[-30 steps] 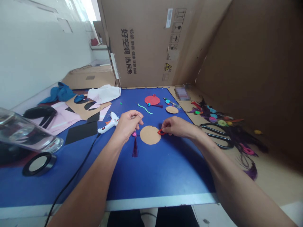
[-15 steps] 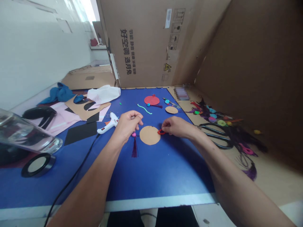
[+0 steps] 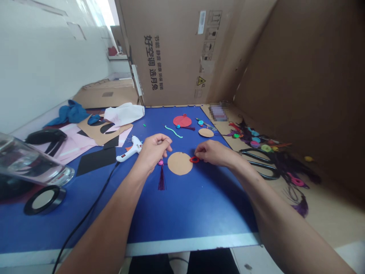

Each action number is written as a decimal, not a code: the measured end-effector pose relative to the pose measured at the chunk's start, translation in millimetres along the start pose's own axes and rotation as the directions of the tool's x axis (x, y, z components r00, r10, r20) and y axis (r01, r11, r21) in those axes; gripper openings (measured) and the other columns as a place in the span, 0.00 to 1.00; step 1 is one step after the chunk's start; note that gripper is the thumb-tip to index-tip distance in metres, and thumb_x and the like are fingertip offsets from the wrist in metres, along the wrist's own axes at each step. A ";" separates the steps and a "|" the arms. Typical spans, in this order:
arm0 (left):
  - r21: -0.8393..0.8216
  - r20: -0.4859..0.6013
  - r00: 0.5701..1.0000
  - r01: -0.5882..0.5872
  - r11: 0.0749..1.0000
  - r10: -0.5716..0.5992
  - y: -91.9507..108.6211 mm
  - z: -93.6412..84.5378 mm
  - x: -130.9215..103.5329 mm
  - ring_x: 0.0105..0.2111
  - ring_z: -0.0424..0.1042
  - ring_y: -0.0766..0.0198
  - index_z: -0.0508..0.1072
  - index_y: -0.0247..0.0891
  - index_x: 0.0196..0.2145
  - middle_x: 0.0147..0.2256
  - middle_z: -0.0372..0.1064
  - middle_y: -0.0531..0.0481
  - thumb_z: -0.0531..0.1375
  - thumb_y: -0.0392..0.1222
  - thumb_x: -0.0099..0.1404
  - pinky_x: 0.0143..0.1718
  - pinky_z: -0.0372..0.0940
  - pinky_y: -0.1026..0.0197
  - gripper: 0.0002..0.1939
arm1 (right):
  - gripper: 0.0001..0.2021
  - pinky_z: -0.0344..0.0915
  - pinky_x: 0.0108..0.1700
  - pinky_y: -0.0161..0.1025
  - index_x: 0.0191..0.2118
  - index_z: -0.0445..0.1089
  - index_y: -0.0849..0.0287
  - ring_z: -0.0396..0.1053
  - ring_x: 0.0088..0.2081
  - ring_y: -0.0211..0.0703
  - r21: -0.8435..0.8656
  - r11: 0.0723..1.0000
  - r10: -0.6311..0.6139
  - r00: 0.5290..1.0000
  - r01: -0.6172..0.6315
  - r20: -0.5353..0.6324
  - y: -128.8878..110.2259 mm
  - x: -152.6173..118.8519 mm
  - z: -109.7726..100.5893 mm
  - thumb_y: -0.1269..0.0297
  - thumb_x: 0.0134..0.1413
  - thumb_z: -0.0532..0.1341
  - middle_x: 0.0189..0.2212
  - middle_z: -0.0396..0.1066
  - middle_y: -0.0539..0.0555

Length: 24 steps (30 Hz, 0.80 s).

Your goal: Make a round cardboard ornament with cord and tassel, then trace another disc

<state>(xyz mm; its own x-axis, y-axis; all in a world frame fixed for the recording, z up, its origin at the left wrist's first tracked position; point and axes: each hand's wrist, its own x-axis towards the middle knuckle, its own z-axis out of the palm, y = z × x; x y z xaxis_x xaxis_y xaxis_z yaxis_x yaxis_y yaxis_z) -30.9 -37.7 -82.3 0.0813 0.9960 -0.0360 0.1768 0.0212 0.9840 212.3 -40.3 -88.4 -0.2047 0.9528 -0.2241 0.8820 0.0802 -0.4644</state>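
On the blue counter (image 3: 194, 213): one tan disc (image 3: 180, 163), laid flat between the hands; red loop (image 3: 194, 160) at its right edge, apparently pinched by the right hand (image 3: 212, 152); left hand (image 3: 156, 149), fingertips drawn together.

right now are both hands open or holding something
Left hand: fingers curled, can't tell if holding anything.
Right hand: fingertips at the red loop, grip unclear.

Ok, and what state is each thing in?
Left hand: fingers curled
Right hand: pinching red ring
Tan disc: lying flat
Glue gun: lying down, cord attached
Scissors: handles spread, blades hidden
Purple tassel: strands hanging loose from pink bead
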 end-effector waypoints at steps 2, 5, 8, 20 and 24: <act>0.001 -0.001 1.000 0.003 1.000 -0.003 -0.2 0.3 -0.2 0.19 0.64 0.70 0.76 0.39 0.33 0.27 0.74 0.51 0.64 0.42 0.67 0.14 0.54 0.69 0.05 | 0.06 0.59 0.33 0.35 0.36 0.82 0.54 0.72 0.32 0.41 0.000 1.000 -0.009 1.000 0.009 -0.009 2.1 0.6 -0.2 0.67 0.59 0.65 0.31 0.80 0.51; 0.001 -0.002 1.000 0.006 1.000 -0.006 0.0 0.2 -0.5 0.19 0.64 0.70 0.76 0.40 0.33 0.27 0.74 0.51 0.64 0.42 0.67 0.14 0.55 0.69 0.06 | 0.05 0.60 0.33 0.35 0.39 0.82 0.54 0.73 0.34 0.42 -0.004 1.000 -0.018 1.000 0.018 -0.019 5.0 0.6 -0.6 0.65 0.58 0.67 0.34 0.81 0.51; -0.003 -0.006 1.000 0.003 1.000 -0.003 0.1 -0.4 -0.4 0.20 0.64 0.70 0.76 0.40 0.32 0.27 0.74 0.51 0.64 0.42 0.66 0.14 0.56 0.69 0.06 | 0.09 0.61 0.33 0.36 0.43 0.81 0.53 0.74 0.34 0.43 -0.006 1.000 -0.013 1.000 0.013 -0.003 6.6 -0.5 -0.7 0.61 0.55 0.71 0.36 0.81 0.51; 0.003 0.002 1.000 0.002 1.000 -0.002 -0.4 0.3 -0.6 0.20 0.64 0.70 0.76 0.40 0.33 0.27 0.74 0.51 0.64 0.43 0.66 0.14 0.56 0.69 0.06 | 0.14 0.61 0.32 0.36 0.45 0.80 0.53 0.73 0.33 0.42 -0.041 0.999 0.006 0.999 -0.004 0.047 0.5 -5.3 -0.8 0.65 0.51 0.72 0.35 0.80 0.50; 0.006 0.004 1.000 0.009 1.000 -0.009 -0.8 0.6 -0.4 0.19 0.64 0.70 0.76 0.40 0.33 0.27 0.74 0.51 0.65 0.43 0.66 0.13 0.55 0.69 0.06 | 0.13 0.61 0.32 0.36 0.44 0.79 0.54 0.73 0.33 0.42 -0.038 0.999 0.012 0.999 -0.011 0.034 -2.6 -6.7 0.1 0.66 0.51 0.71 0.35 0.80 0.51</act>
<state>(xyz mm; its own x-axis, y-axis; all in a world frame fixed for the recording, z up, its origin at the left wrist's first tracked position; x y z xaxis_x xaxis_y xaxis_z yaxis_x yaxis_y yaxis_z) -30.5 -38.2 -83.2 0.0834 0.9955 -0.0451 0.1836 0.0292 0.9826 211.3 -46.9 -85.7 -0.2083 0.9433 -0.2584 0.8996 0.0811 -0.4291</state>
